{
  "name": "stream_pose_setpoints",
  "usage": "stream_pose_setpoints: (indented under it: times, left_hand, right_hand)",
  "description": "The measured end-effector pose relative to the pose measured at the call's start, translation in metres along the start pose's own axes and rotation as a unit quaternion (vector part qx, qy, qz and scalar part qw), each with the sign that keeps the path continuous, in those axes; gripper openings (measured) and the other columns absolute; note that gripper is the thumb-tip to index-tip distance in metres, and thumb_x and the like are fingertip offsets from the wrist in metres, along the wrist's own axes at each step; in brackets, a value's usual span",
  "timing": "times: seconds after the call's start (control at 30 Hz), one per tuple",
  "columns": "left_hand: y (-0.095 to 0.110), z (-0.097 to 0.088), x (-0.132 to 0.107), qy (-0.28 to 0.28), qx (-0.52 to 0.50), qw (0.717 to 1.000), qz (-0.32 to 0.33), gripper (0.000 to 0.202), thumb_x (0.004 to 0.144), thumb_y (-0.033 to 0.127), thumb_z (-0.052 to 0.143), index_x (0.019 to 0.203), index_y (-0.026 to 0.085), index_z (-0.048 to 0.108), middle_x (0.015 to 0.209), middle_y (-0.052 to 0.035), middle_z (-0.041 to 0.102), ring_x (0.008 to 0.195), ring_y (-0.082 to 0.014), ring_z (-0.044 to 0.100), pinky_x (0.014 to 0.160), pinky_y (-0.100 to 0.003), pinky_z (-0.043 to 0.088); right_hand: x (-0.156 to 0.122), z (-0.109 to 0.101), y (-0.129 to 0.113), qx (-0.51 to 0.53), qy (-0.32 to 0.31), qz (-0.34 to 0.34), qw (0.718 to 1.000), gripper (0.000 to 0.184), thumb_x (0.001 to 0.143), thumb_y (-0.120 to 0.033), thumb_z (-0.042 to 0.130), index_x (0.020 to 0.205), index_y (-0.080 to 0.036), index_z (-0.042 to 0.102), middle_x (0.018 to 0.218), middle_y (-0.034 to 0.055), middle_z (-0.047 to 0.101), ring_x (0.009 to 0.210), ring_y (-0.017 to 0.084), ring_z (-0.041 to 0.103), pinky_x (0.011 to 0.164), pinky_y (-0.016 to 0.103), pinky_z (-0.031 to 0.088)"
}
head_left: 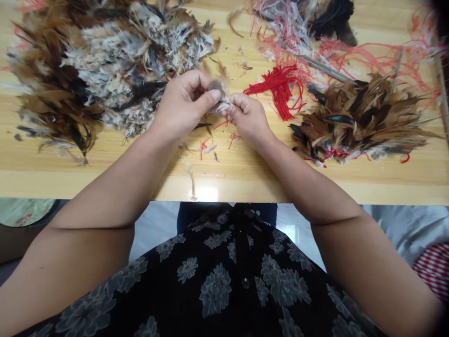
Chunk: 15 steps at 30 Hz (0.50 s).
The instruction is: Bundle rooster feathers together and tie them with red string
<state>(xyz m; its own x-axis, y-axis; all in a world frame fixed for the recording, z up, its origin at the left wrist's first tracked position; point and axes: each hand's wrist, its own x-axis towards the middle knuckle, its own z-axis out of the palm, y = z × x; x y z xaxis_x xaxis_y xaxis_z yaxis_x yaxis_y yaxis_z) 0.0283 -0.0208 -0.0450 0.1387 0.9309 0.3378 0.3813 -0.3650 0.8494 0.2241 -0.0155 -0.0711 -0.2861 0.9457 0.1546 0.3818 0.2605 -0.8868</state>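
Observation:
Between my hands is a small bunch of feathers [219,89], brownish grey at the tips and pale at the quills, partly blurred. My left hand [187,100] pinches it between thumb and fingers. At the pale quill end, my right hand [247,114] has its thumb and forefinger closed on the same bunch. A bit of red thread [221,123] shows just below the fingertips; whether it is attached to the quills I cannot tell. Beyond my right hand lies a bundle of cut red threads [278,89].
A big heap of loose brown and whitish feathers [105,61] covers the table's left side. On the right lie feather bunches bound with red thread [365,117]. Behind them are thin sticks [328,69], tangled pink string [379,58] and black feathers [335,21]. The table's front edge [224,199] runs before me.

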Motion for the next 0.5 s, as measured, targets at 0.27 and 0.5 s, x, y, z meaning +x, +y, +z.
stream_pose_setpoints:
  times: [0.27, 0.5]
  left_hand:
    - [-0.009, -0.026, 0.007, -0.123, 0.163, 0.968, 0.146, 0.059, 0.106, 0.076, 0.072, 0.126, 0.022, 0.085, 0.138, -0.0168, 0.083, 0.127, -0.0369, 0.079, 0.119, -0.055, 0.064]
    - [-0.011, -0.024, 0.007, -0.074, 0.122, 0.985, 0.099, 0.057, 0.106, 0.075, 0.066, 0.108, 0.019, 0.08, 0.096, -0.0055, 0.078, 0.092, -0.0271, 0.078, 0.092, -0.046, 0.066]
  right_hand:
    - [0.005, 0.004, 0.012, 0.122, 0.02, 0.026, 0.992, 0.031, 0.124, -0.031, 0.062, 0.094, -0.023, 0.059, 0.083, -0.0043, 0.059, 0.08, 0.01, 0.06, 0.083, 0.023, 0.056]
    - [0.004, -0.003, -0.002, 0.156, 0.032, 0.064, 0.985, 0.035, 0.123, -0.022, 0.062, 0.089, -0.023, 0.053, 0.087, -0.0043, 0.062, 0.081, 0.008, 0.06, 0.085, 0.021, 0.054]
